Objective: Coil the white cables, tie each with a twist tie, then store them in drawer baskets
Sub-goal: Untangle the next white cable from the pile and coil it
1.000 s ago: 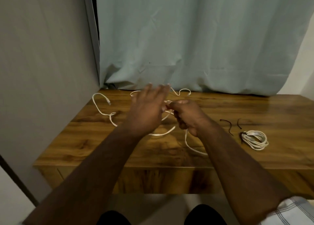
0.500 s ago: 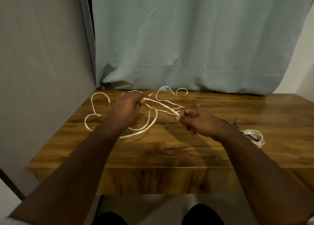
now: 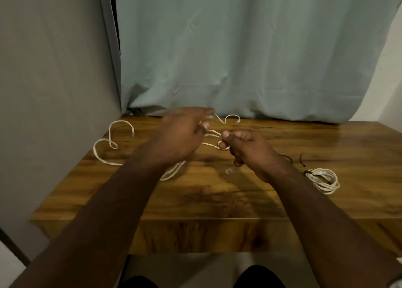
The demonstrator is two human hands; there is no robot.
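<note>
Head view: your right hand (image 3: 250, 150) grips the cable (image 3: 104, 155) loops, plug (image 3: 231, 170) dangling below it. Left hand (image 3: 182, 135) fingers mostly straight, blurred, touching strands. Slack trails left across the desk (image 3: 217, 200), so left hand's nearer to feed it. Tied coil (image 3: 324, 180) sits right.

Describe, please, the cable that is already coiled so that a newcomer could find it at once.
Start at the wooden table before the pale curtain and look to its right side. There lies the coiled white cable, beside two dark twist ties. Unlike the loose white cable sprawled leftward, it forms one compact bundle, untouched.
</note>
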